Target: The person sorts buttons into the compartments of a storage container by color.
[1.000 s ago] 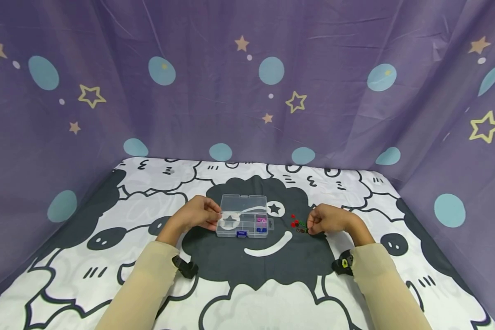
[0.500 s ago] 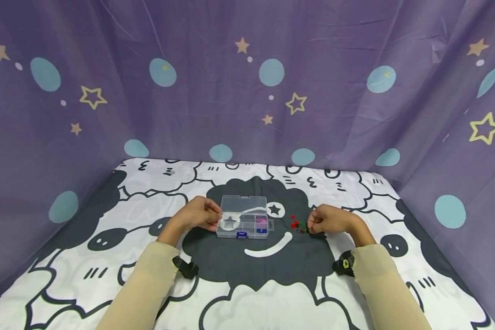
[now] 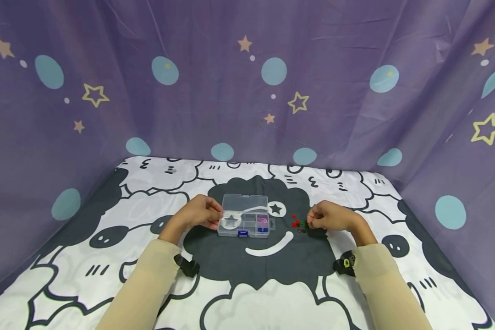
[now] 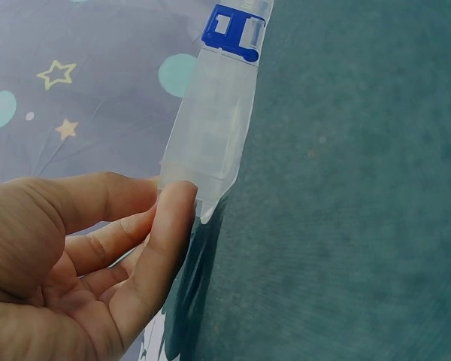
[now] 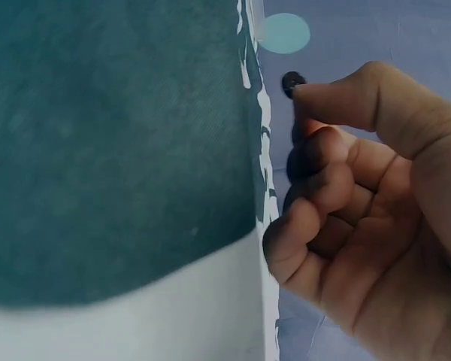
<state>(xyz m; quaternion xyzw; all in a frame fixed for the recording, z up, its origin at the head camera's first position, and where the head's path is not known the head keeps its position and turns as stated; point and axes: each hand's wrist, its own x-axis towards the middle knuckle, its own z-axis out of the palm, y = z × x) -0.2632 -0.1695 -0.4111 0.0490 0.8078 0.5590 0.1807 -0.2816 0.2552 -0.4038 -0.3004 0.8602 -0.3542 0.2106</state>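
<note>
A clear plastic compartment box (image 3: 243,233) with a blue latch lies with its lid (image 3: 245,201) raised. My left hand (image 3: 200,211) pinches its left side between thumb and fingers, and in the left wrist view the fingertips meet at the box's corner (image 4: 207,120). Pink ring-shaped pieces (image 3: 262,220) and blue pieces (image 3: 262,229) sit in its right compartments. To the right, my right hand (image 3: 329,216) is beside a small pile of red (image 3: 294,224), green and brown pieces. In the right wrist view its thumb and index finger pinch a small dark button-like disc (image 5: 292,83).
A cloth (image 3: 264,302) printed with sheep covers the table, with a big dark sheep shape under the box and pieces. A purple curtain (image 3: 231,82) with stars and dots hangs behind and at both sides. Black camera mounts (image 3: 186,266) sit on the wrists.
My right hand has risen slightly from the pile of small pieces. My left hand keeps its grip on the box. The head view has shifted a little.
</note>
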